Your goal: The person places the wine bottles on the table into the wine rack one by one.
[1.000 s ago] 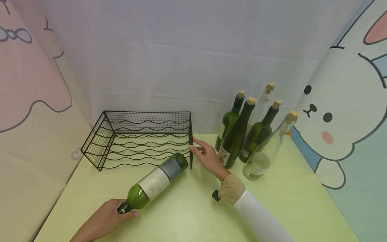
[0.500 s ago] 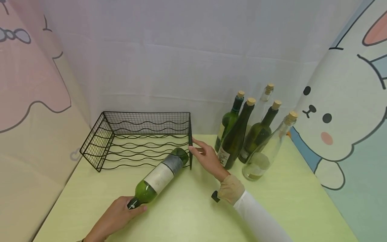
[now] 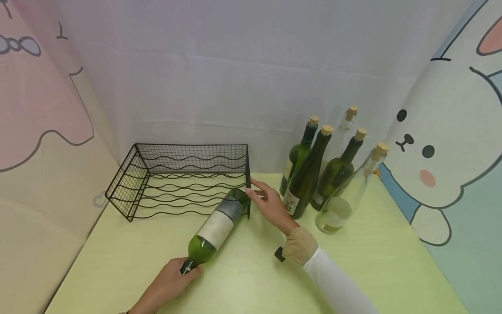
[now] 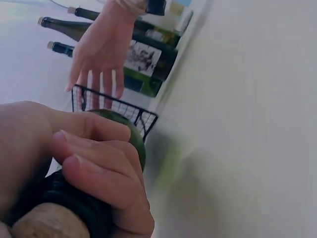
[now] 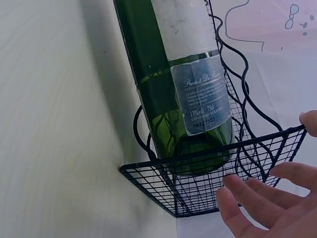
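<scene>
My left hand point(image 3: 172, 277) grips the neck of a green wine bottle point(image 3: 217, 227) with a white and grey label. The bottle slants away to the right, its base over the front right corner of a black wire bottle rack point(image 3: 192, 145). A cork point(image 4: 49, 222) sits in its mouth in the left wrist view. In the right wrist view, the bottle's base is just inside the rack's mesh end panel point(image 5: 195, 198). My right hand point(image 3: 270, 207) is at the outer side of that panel, fingers extended and spread along the mesh.
Several corked bottles stand close together right of my right hand, among them a dark green bottle point(image 3: 303, 183) and a clear glass bottle point(image 3: 341, 207). Behind the rack hangs a white cloth point(image 3: 219, 87). The pale yellow-green table point(image 3: 251, 270) extends in front.
My left hand has moved right and slightly forward with the bottle. Its base has gone farther into the rack's right end, and the bottle points more away from me. The right hand has stayed put.
</scene>
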`<state>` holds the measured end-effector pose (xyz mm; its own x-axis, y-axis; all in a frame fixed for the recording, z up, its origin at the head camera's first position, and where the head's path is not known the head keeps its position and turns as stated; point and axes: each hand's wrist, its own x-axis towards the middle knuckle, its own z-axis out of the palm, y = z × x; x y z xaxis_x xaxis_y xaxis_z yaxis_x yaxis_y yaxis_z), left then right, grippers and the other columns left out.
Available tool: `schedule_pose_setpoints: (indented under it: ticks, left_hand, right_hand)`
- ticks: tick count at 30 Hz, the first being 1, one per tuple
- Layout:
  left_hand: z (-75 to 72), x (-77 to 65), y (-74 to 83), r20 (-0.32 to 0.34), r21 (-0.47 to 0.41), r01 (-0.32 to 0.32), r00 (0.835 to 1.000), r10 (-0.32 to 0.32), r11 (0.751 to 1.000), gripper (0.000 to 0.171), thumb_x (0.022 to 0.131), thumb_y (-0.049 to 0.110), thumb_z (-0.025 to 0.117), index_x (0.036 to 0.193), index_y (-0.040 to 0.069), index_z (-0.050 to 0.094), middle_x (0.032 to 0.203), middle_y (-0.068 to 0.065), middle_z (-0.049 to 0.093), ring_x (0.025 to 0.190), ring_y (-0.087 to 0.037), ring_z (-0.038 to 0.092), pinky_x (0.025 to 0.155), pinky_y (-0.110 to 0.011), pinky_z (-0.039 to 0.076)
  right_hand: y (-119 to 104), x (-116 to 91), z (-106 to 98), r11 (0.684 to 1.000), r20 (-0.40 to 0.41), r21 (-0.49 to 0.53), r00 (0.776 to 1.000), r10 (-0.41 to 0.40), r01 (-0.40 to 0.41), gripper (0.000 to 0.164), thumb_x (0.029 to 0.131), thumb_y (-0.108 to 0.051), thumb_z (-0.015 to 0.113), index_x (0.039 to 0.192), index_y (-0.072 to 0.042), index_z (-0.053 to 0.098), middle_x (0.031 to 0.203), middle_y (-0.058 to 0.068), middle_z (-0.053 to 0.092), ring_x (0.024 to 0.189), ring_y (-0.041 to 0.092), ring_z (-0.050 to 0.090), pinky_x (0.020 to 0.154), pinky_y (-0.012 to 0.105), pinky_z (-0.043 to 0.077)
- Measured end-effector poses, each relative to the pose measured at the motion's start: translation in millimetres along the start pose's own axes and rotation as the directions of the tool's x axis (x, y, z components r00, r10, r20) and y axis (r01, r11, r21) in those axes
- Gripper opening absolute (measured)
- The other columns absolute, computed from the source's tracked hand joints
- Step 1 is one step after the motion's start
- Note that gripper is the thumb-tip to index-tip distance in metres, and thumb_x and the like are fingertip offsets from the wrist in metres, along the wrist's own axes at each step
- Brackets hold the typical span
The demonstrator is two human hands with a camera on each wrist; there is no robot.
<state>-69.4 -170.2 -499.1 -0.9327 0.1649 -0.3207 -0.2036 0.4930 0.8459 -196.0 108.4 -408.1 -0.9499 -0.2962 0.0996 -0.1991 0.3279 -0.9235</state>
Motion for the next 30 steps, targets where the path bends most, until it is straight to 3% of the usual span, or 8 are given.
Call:
schedule_pose_setpoints:
  ticks: [4, 7, 12, 19, 30]
  left_hand:
    - [15.1, -2.1, 0.6, 0.1, -0.155, -0.019, 0.994, 0.035, 0.988, 0.035, 0.095, 0.033, 0.064, 0.077, 0.007, 0.048, 0.052, 0.002, 0.045, 0.042, -0.011, 0.039, 0.04, -0.022, 0.034]
    - [28.7, -0.2, 4.9, 0.128, -0.23, -0.03, 0.99, 0.061, 0.973, 0.036, 0.097, 0.034, 0.061, 0.08, 0.005, 0.048, 0.051, 0.001, 0.045, 0.041, -0.011, 0.038, 0.041, -0.021, 0.034]
    - [48.7, 6.1, 9.5, 0.088, -0.253, -0.039, 0.994, 0.063, 0.967, 0.037, 0.098, 0.036, 0.06, 0.08, 0.006, 0.049, 0.051, 0.001, 0.048, 0.042, -0.01, 0.041, 0.041, -0.021, 0.035]
    - [61.4, 12.5, 13.1, 0.061, -0.271, -0.045, 0.996, 0.064, 0.961, 0.038, 0.098, 0.038, 0.059, 0.079, 0.006, 0.049, 0.052, 0.0, 0.049, 0.041, -0.01, 0.043, 0.043, -0.021, 0.037]
    - [71.8, 23.2, 22.2, 0.063, -0.364, -0.049, 0.995, 0.077, 0.93, 0.038, 0.099, 0.037, 0.057, 0.079, 0.006, 0.05, 0.055, 0.0, 0.048, 0.046, -0.01, 0.043, 0.046, -0.022, 0.038]
  right_hand:
    - [3, 0, -1, 1.0, 0.016, -0.003, 1.0, 0.011, -0.011, 0.05, 0.102, -0.028, 0.054, 0.148, -0.013, 0.042, 0.154, 0.011, 0.037, 0.126, 0.03, 0.055, 0.095, 0.047, 0.05]
    - [4, 0, -2, 1.0, 0.013, -0.013, 1.0, 0.011, -0.011, 0.05, 0.102, -0.029, 0.054, 0.149, -0.014, 0.041, 0.154, 0.009, 0.037, 0.127, 0.029, 0.053, 0.094, 0.047, 0.05]
    - [2, 2, -3, 1.0, 0.021, -0.003, 0.999, 0.024, -0.024, 0.052, 0.102, -0.03, 0.055, 0.149, -0.014, 0.041, 0.155, 0.009, 0.036, 0.129, 0.03, 0.052, 0.097, 0.047, 0.049]
    - [44, 15, 6, 1.0, -0.033, 0.001, 0.999, -0.004, 0.004, 0.06, 0.097, -0.047, 0.057, 0.148, -0.019, 0.044, 0.152, -0.003, 0.039, 0.127, 0.024, 0.054, 0.094, 0.048, 0.05]
    - [44, 16, 6, 1.0, -0.023, 0.005, 1.0, -0.004, 0.004, 0.059, 0.098, -0.047, 0.056, 0.149, -0.021, 0.042, 0.154, -0.001, 0.038, 0.128, 0.025, 0.053, 0.096, 0.049, 0.049]
